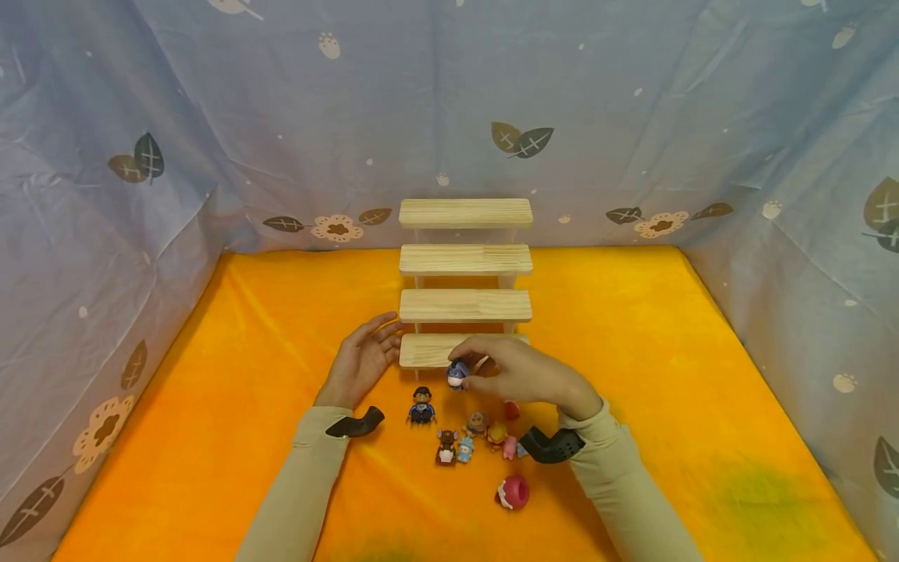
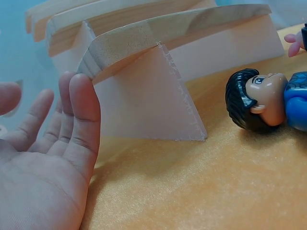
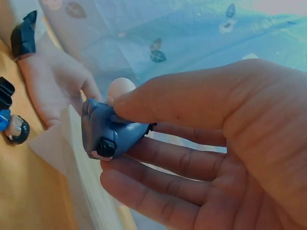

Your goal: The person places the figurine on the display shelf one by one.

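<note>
Between thumb and fingers my right hand [image 1: 523, 371] pinches a small blue-grey donkey figurine [image 3: 115, 127] with a pale muzzle. It is held just in front of the lowest step of a wooden tiered stand [image 1: 463, 304]. My left hand [image 1: 361, 363] is at the stand's left side with its fingers extended; in the left wrist view the fingertips [image 2: 84, 91] are at the end of the lowest board, and whether they touch it I cannot tell. A black-haired toy figure [image 1: 421, 406] in blue and black lies near the left hand.
Several small figurines cluster before the stand, among them a brown mouse-like one [image 1: 446, 449], a light blue one [image 1: 466, 449] and a pink one [image 1: 509, 447]. A red and white piece [image 1: 514, 493] lies nearer. Grey patterned cloth [image 1: 449, 101] hangs behind the orange cloth surface [image 1: 632, 328].
</note>
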Motion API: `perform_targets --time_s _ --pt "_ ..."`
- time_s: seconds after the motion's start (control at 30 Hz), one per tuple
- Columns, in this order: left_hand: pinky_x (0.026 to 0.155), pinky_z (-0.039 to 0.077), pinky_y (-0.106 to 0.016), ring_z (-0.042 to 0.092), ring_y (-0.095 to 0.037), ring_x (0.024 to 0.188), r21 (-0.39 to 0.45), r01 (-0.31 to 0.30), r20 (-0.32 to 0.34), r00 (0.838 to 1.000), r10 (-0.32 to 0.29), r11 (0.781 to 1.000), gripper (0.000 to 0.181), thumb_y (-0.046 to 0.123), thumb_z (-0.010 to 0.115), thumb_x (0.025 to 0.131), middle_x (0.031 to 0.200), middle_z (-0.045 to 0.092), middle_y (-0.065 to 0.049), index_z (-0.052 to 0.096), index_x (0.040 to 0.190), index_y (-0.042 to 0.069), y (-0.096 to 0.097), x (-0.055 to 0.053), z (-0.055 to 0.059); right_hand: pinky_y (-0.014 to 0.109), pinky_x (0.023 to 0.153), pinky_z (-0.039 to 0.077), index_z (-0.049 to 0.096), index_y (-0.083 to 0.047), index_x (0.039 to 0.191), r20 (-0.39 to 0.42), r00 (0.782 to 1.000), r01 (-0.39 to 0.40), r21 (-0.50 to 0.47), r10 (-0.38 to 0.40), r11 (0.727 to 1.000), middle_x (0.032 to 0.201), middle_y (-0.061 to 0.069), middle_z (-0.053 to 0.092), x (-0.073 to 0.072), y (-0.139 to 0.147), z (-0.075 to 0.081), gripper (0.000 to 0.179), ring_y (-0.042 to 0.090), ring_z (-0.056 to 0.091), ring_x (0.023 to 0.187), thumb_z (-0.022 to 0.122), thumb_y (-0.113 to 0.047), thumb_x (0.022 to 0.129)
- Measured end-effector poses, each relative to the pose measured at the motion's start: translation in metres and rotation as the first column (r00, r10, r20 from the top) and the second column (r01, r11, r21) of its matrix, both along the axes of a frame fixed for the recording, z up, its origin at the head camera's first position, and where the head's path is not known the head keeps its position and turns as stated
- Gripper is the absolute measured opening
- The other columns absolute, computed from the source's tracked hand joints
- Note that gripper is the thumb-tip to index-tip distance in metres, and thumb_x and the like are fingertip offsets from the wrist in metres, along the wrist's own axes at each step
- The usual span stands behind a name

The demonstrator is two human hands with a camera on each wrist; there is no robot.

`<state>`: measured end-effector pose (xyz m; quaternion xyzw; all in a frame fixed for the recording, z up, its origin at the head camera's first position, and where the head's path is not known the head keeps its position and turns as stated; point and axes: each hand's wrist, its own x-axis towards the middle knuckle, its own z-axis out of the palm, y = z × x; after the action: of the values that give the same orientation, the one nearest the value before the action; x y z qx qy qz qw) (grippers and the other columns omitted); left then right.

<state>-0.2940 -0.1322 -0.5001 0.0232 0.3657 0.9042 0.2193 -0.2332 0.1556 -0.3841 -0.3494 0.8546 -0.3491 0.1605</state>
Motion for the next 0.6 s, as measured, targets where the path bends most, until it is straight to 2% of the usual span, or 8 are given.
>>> perform_targets --time_s 0.2,0.37,0.6 --pt "0.083 0.053 -0.025 0.06 -0.015 0.093 0.009 0.006 -0.001 1.0 -0.006 1.0 0.055 0.029 0.038 0.111 0.127 0.062 -0.007 0.023 0.156 0.001 0.0 0.001 0.0 0.041 0.097 0.056 0.058 -0.003 0.134 0.051 0.998 0.027 -0.036 -0.025 0.999 0.127 0.011 0.065 0.002 0.005 0.007 0.036 0.026 0.065 0.115 0.063 -0.01 0.1" --pt "0.083 0.053 -0.026 0.061 -0.015 0.093 0.009 0.005 -0.002 1.0 -0.005 1.0 0.057 0.029 0.038 0.111 0.124 0.061 -0.005 0.021 0.158 0.001 -0.001 0.001 0.0 0.04 0.096 0.056 0.058 -0.002 0.134 0.02 0.999 0.045 -0.08 -0.044 0.996 0.127 0.011 0.065 0.001 0.011 0.008 0.036 0.026 0.066 0.112 0.063 -0.008 0.099" --pt "0.082 0.053 -0.026 0.06 -0.016 0.094 0.013 0.005 -0.006 1.0 -0.005 1.0 0.057 0.029 0.038 0.111 0.123 0.061 -0.004 0.021 0.158 0.001 -0.002 0.002 0.0 0.048 0.096 0.055 0.058 -0.005 0.134 0.004 0.996 0.09 -0.125 -0.09 0.988 0.128 0.011 0.064 -0.001 0.019 0.011 0.036 0.028 0.066 0.112 0.062 -0.007 0.098"
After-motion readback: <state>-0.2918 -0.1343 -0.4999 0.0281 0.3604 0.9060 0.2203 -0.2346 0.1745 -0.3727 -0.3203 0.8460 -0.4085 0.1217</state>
